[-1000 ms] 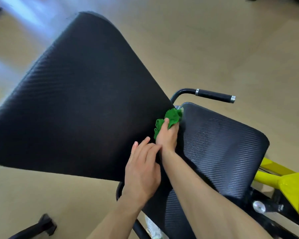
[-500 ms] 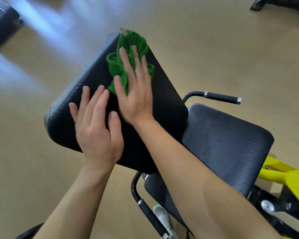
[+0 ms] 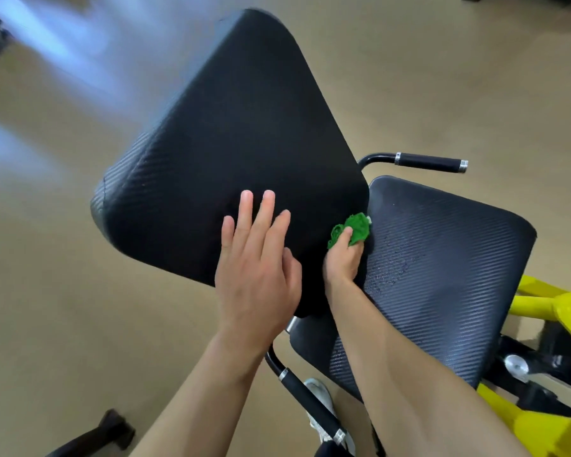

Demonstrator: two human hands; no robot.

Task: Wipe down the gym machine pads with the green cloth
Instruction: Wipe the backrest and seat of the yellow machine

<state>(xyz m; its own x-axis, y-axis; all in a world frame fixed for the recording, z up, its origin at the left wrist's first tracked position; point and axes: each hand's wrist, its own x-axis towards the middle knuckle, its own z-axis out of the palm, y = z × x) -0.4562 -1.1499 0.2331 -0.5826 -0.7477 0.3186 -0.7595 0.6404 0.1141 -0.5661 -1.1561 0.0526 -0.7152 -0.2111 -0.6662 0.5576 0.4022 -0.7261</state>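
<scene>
A large black back pad (image 3: 231,153) tilts up across the middle of the view. Below and to its right lies the black seat pad (image 3: 442,275), with damp specks near its left side. My left hand (image 3: 257,272) rests flat on the back pad's lower part, fingers spread. My right hand (image 3: 343,262) is closed on the bunched green cloth (image 3: 353,229) and presses it into the gap where the back pad's lower right corner meets the seat pad. Most of the cloth is hidden in my fist.
Two black handles flank the seat: one at the far side (image 3: 426,161), one at the near side (image 3: 310,404). Yellow machine frame (image 3: 567,311) sits at the right edge. A shoe (image 3: 323,410) shows under the seat. Tan floor (image 3: 63,308) surrounds the machine.
My right hand has swept the cloth from the top of the back pad down to its lower right corner. My left hand has shifted lower on the pad.
</scene>
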